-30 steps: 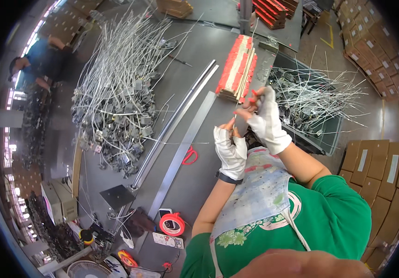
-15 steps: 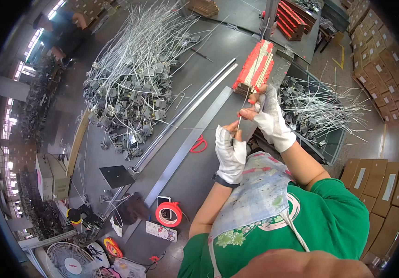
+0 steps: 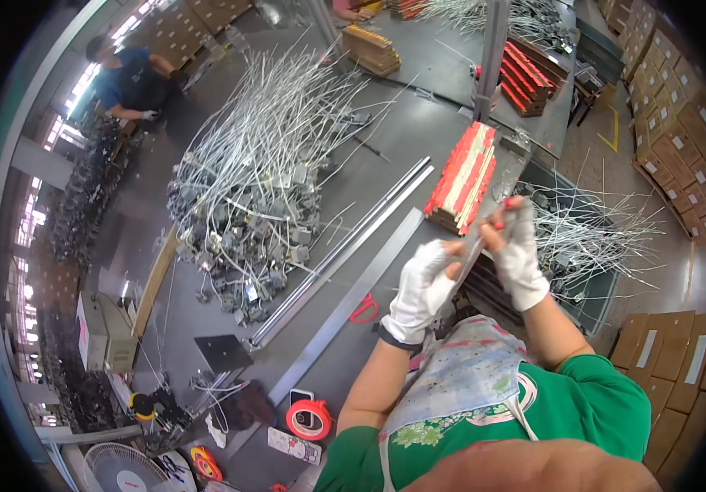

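Note:
My left hand point(image 3: 422, 291), in a white fingerless glove, is raised in front of my apron with thumb and fingers pinched. My right hand point(image 3: 523, 262), gloved the same way, is higher and further right, its fingers bent together and something red at their tips. A thin greyish strip point(image 3: 469, 261), smeared by motion, runs between the two hands; its kind cannot be made out. Just beyond the hands lies a block of stacked strips point(image 3: 462, 176) with red and cream edges. To the left on the dark table is a pair of red-handled scissors point(image 3: 364, 308).
A big heap of grey parts with white wires point(image 3: 254, 205) covers the table's left. Long metal bars point(image 3: 340, 250) lie slantwise. On the right stands a bin of wired parts point(image 3: 591, 238); cartons point(image 3: 673, 361) are stacked beyond. A metal post point(image 3: 491, 66) rises ahead. Another person point(image 3: 133, 82) is far left.
The view has tilted, so the scene sits lower and further right. The thin wire that trailed leftward from my fingers no longer shows. A greyish strip now appears between my hands.

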{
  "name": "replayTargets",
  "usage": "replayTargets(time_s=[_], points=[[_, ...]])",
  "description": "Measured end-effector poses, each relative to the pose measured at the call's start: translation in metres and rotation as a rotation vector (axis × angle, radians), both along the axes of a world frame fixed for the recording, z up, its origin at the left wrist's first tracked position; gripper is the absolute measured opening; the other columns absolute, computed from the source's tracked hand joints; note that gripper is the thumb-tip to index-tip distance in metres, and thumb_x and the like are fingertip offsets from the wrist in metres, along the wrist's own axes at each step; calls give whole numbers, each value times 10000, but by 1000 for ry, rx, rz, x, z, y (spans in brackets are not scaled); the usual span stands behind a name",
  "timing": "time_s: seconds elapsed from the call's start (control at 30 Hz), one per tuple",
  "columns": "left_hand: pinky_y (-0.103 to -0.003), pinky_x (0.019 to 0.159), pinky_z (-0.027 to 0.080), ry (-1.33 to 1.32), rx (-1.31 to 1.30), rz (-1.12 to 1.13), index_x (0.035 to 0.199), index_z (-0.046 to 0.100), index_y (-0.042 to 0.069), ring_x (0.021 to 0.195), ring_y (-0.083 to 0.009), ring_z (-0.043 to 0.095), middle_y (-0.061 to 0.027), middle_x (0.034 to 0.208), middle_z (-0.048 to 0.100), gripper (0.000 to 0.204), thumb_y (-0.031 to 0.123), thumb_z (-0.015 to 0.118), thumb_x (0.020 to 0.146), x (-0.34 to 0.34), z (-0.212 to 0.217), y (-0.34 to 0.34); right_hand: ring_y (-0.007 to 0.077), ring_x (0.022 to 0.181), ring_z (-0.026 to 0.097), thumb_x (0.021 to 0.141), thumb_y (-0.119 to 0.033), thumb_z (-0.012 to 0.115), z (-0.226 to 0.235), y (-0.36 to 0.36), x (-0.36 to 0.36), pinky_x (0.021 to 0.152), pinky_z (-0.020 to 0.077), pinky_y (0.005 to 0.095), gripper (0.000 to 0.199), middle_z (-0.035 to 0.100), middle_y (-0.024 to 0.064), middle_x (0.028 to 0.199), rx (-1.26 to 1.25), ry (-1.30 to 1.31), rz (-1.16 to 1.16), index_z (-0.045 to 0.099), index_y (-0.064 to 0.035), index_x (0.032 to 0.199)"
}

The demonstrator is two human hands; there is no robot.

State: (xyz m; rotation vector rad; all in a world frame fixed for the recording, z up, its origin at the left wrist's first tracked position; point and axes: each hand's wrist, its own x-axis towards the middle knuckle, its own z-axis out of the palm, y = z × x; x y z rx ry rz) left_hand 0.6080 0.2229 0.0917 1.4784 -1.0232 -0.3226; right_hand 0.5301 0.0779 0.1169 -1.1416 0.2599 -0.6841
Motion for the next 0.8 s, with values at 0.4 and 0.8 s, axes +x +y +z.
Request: replayTargets(time_s=[0.4,0.8], points=[[-437,774,396,-427,1203,1361,1153,463,65,971,-300,506,-134,1103,480,559,292,669,685,171,-107,68,150,976,521,860,-317,572,-139,-261,-158,765,428,315,408,567,-16,1086,345,622,-941,349,-217,1186],[-449,892,359,-521,1043,1092,920,614,129,1025,-277,462,-98,960,545,303,237,682,646,183,-81,108,165,762,545,791,-220,644,-178,-243,-161,604,447,299,269,545,31,811,563,272,-950,454,-134,962]])
